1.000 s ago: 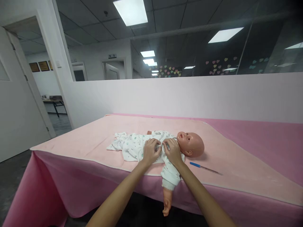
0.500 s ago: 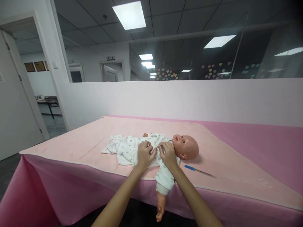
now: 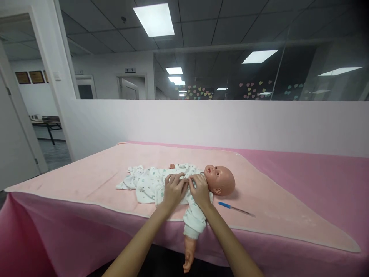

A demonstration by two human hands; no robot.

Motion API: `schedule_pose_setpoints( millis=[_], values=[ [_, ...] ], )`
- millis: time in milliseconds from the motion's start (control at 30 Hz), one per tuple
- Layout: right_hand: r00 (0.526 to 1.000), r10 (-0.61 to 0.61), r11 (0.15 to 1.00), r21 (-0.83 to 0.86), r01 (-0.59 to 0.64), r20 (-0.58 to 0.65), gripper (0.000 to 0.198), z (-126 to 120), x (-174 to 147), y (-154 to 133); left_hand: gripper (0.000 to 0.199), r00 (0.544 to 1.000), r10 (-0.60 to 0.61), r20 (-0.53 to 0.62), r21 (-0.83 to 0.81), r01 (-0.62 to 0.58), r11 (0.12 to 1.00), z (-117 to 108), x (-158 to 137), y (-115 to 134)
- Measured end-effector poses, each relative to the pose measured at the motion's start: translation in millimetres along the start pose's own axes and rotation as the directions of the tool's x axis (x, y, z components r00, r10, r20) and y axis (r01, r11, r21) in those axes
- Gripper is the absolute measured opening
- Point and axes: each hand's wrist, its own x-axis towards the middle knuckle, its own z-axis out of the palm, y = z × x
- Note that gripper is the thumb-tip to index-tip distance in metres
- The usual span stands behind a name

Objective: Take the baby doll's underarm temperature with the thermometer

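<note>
A baby doll [image 3: 220, 180] lies on its back, head to the right, one arm hanging over the table's near edge. It wears white patterned baby clothes [image 3: 147, 186]. My left hand [image 3: 175, 189] is on the chest of the clothes, fingers curled and pinching the cloth. Close beside it, my right hand [image 3: 199, 188] is also closed on the cloth just below the doll's neck. The fingertips of both hands nearly meet at the front of the garment. Whatever small part lies between them is hidden.
A thin tool with a blue handle [image 3: 224, 204] lies right of the doll, near its head. Under everything is a peach mat [image 3: 95, 169] on a pink-covered table [image 3: 305, 181]. A white wall [image 3: 201, 123] with glass above stands behind; a doorway is at left.
The whole view has shifted slightly, so the scene sits a little further left. My left fingers have moved closer to the right hand at the chest of the clothes.
</note>
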Motion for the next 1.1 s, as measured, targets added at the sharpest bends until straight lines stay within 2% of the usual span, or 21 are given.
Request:
schedule_pose_setpoints(
  millis=[267,467,567,633,667,733,800,867,1000,1100],
  values=[
    [1.0,-0.02,1.0,0.0,0.02,-0.013,0.016,1,0,1,0.011,0.995,-0.093,0.025,0.032,0.092,0.995,1,-1,-4],
    [0.999,-0.04,0.999,-0.037,0.04,0.001,0.017,2,-2,3,0.012,0.971,-0.167,0.171,-0.008,0.171,0.985,-6,1,0],
    [1.0,-0.024,0.998,-0.057,0.023,-0.009,0.016,1,-3,6,0.02,0.944,-0.289,0.161,-0.035,0.298,0.954,-10,-1,-3],
    [0.999,-0.027,0.998,-0.062,0.025,-0.026,0.016,0,-1,6,0.024,0.894,-0.433,0.12,-0.055,0.441,0.896,-11,-4,-8],
    [0.998,-0.05,0.997,-0.061,0.048,-0.029,0.017,-1,2,5,0.024,0.862,-0.496,0.108,-0.075,0.504,0.86,-11,-6,-11],
    [0.986,-0.169,0.985,-0.046,0.169,0.009,0.018,0,9,-2,0.023,0.818,-0.564,0.113,-0.13,0.575,0.808,-11,-8,-16],
    [0.937,-0.336,0.941,-0.011,0.339,0.095,0.018,4,17,-14,0.021,0.813,-0.569,0.128,-0.185,0.583,0.791,-11,-10,-19],
    [0.887,-0.431,0.9,0.002,0.437,0.167,0.016,13,22,-26,0.022,0.819,-0.56,0.123,-0.233,0.573,0.786,-12,-11,-22],
    [0.906,-0.376,0.917,-0.065,0.395,0.196,0.01,28,19,-36,0.025,0.804,-0.587,0.098,-0.324,0.584,0.745,-16,-13,-29],
    [0.905,-0.372,0.921,-0.043,0.388,0.208,0.008,27,12,-32,0.027,0.782,-0.618,0.073,-0.321,0.605,0.728,-16,-15,-31]
  ],
)
